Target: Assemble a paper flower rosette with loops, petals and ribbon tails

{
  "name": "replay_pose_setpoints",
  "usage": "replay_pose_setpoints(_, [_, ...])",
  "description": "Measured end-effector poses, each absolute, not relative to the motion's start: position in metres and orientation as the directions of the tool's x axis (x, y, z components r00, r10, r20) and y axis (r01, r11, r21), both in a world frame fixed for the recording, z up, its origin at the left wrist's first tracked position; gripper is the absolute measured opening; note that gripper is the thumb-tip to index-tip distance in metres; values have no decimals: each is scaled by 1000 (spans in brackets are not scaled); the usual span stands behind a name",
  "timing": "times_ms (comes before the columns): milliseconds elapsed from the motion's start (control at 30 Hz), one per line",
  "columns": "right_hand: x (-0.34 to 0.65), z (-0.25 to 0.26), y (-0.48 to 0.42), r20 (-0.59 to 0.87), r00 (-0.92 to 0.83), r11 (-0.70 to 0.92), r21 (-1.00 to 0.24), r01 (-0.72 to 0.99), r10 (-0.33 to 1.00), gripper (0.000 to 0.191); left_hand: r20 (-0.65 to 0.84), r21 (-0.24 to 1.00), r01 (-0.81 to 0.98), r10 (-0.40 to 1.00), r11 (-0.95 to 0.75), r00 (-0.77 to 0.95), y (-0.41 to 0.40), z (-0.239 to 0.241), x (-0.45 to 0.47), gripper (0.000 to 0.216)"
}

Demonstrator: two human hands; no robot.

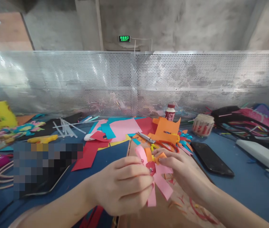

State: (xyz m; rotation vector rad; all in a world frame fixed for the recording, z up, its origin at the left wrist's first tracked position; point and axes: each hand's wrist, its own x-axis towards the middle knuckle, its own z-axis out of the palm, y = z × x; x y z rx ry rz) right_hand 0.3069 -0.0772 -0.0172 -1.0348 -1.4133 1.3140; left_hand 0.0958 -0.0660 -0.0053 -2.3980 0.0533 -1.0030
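My left hand (122, 185) is closed round a paper craft piece (153, 173) made of pink strips, orange loops and a red centre with a small shiny dot. My right hand (179, 167) pinches an orange paper loop (161, 156) on the same piece from the right. Both hands hover above a brown card sheet (172, 205) at the table's near edge. Just beyond them lie red-handled scissors (158, 142) on scraps of coloured paper.
Pink, red, blue and orange paper sheets (125, 128) spread over the blue table. A black phone (211, 158) lies to the right, a glue bottle (170, 112) and a tape roll (203, 124) behind. A yellow glue gun (43, 138) and a tablet sit left. A perforated metal screen (134, 82) closes the back.
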Motion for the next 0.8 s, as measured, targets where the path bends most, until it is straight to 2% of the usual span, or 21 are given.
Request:
replay_pose_setpoints(133, [306, -18, -77, 86, -223, 91, -996, 13, 971, 16, 654, -488, 164, -235, -858, 719, -66, -5, 97, 29])
replay_pose_setpoints(267, [306, -20, -72, 157, -164, 156, -988, -18, 974, 10, 655, -480, 155, -236, -863, 718, -66, -5, 96, 28])
replay_pose_setpoints(500, [304, -19, -72, 167, -189, 139, -978, -153, 968, 14, 676, -451, 141, -234, -882, 699, -65, -7, 95, 27])
replay_pose_setpoints(800, [306, -22, -70, 208, -243, 173, -972, -156, 947, 13, 682, -434, 142, -221, -890, 697, -66, -6, 95, 27])
